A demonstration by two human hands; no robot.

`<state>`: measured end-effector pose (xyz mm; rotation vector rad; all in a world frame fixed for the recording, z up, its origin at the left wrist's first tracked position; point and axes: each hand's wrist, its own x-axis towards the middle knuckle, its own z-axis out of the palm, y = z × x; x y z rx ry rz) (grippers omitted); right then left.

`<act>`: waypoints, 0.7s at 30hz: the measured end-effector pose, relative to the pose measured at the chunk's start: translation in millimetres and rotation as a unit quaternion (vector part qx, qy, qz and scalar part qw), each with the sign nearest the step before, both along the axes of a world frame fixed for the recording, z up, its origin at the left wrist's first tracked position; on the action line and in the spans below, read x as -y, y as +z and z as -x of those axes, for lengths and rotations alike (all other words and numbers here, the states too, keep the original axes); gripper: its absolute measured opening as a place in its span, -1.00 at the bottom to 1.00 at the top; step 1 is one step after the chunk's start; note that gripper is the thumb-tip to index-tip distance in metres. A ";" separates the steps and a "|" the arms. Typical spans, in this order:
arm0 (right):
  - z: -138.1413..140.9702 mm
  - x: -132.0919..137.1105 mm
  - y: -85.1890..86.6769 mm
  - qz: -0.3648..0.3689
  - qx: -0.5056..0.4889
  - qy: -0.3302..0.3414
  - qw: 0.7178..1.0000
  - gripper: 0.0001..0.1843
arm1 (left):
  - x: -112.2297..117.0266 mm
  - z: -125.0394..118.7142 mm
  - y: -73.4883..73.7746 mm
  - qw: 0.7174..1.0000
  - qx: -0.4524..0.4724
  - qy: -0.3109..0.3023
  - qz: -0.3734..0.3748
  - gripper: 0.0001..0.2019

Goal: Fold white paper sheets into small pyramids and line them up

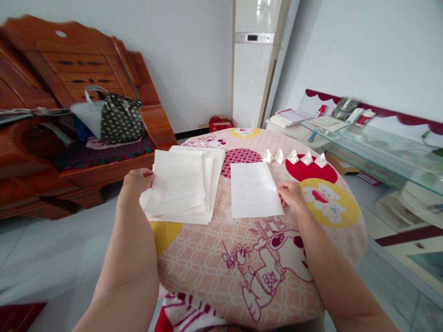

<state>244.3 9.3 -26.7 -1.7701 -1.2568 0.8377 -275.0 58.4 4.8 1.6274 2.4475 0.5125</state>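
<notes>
Over the stack of white paper (213, 184) on the left of the table, my left hand (139, 179) pinches the left edge of the top printed sheet (179, 180). That sheet looks slightly raised at its left side. On the right, a single sheet of paper (255, 190) with faint printed lines is gripped along its right edge by my right hand (290, 194). Beyond it stand several folded paper boats (293, 157) in a row. The fingertips of both hands are partly hidden.
A patterned cloth (200, 263) covers the round table. To the left is a wooden bench (83, 60) with a dotted bag (121, 117). A glass-topped cabinet (387, 157) with jars and papers runs along the right. A tall white air conditioner (252, 83) stands behind.
</notes>
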 end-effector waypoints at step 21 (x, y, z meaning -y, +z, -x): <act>-0.2 -2.4 -6.2 0.015 -0.007 -0.004 1.000 -0.91 | 23.9 -190.1 47.0 0.914 0.044 -0.397 -0.070 -0.78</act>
